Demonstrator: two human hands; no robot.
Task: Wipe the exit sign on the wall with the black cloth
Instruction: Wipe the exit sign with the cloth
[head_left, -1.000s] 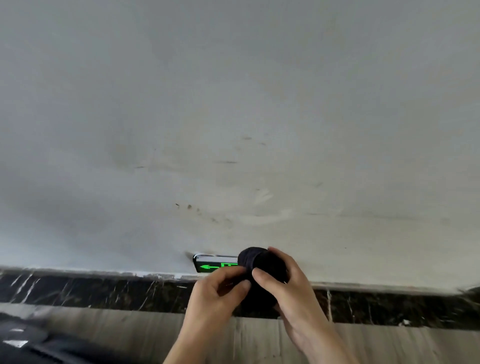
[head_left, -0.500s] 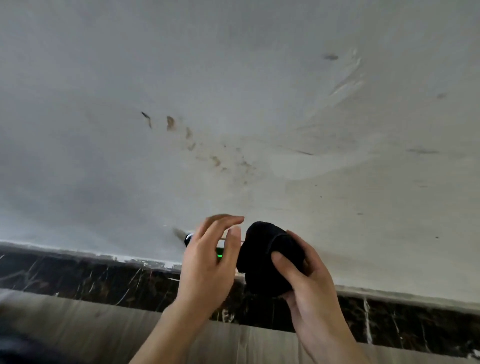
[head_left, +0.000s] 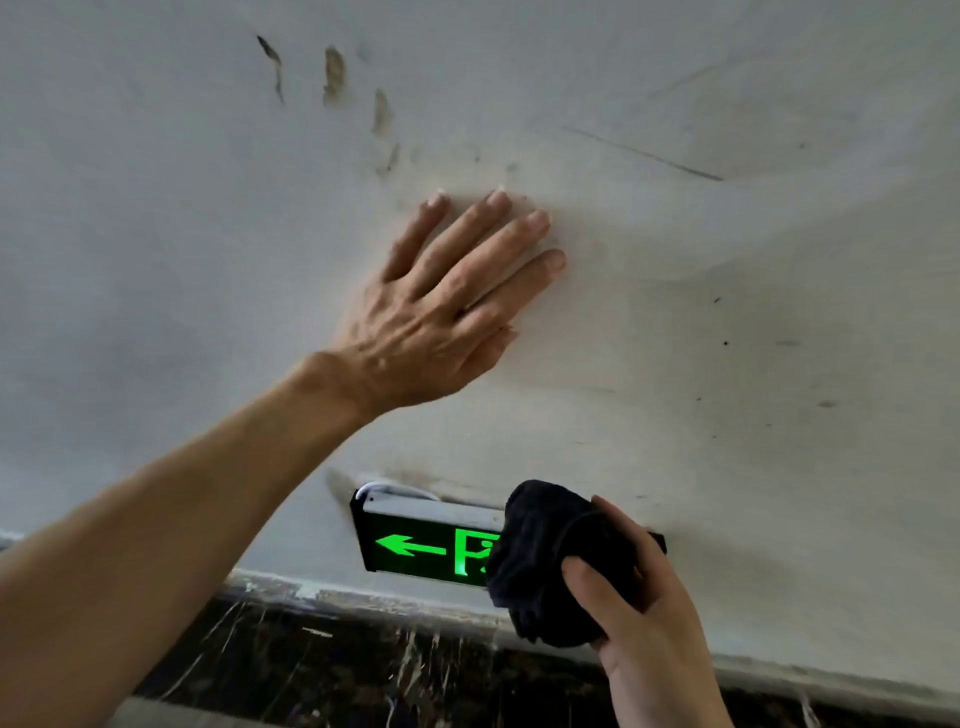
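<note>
The exit sign (head_left: 415, 545) is a dark box low on the white wall, with a lit green arrow pointing left and a green figure. My right hand (head_left: 644, 618) grips the bunched black cloth (head_left: 545, 561), which is pressed over the right part of the sign and hides it. My left hand (head_left: 441, 306) lies flat on the wall above the sign with its fingers spread, holding nothing.
The white wall (head_left: 727, 260) carries brown smears (head_left: 332, 73) above my left hand and thin dark scratches to the right. A dark marble skirting (head_left: 337, 665) runs along the wall's foot just below the sign.
The view has closed in on the sign. My left hand has let go of the cloth and risen to lie flat on the wall. The right hand has brought the cloth onto the sign.
</note>
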